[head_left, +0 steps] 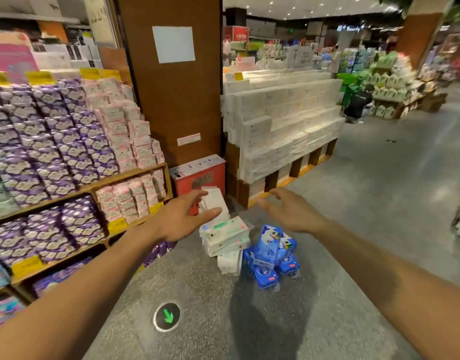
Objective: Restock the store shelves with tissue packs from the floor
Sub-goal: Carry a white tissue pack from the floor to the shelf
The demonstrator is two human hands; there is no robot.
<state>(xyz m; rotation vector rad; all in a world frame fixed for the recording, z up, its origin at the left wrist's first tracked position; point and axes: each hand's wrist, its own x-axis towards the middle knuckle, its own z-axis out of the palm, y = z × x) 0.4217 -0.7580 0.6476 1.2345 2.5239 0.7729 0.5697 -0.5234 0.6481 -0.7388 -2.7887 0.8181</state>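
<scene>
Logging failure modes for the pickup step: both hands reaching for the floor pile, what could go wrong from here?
1. The white packs lie in a loose, tilted stack; grabbing one could topple the rest.
2. The blue packs lean against that stack, so pulling white ones may let them slide.
3. Both hands are open and empty, the left hand and right hand spread apart above the pile; each could catch a different pack, giving a weak grip.

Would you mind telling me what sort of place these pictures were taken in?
Most likely a supermarket's paper-goods aisle: wooden shelves stacked with purple and pink packs bearing yellow price tags, a large stepped display of white tissue packs, and more tissue packs lying on the floor.
</scene>
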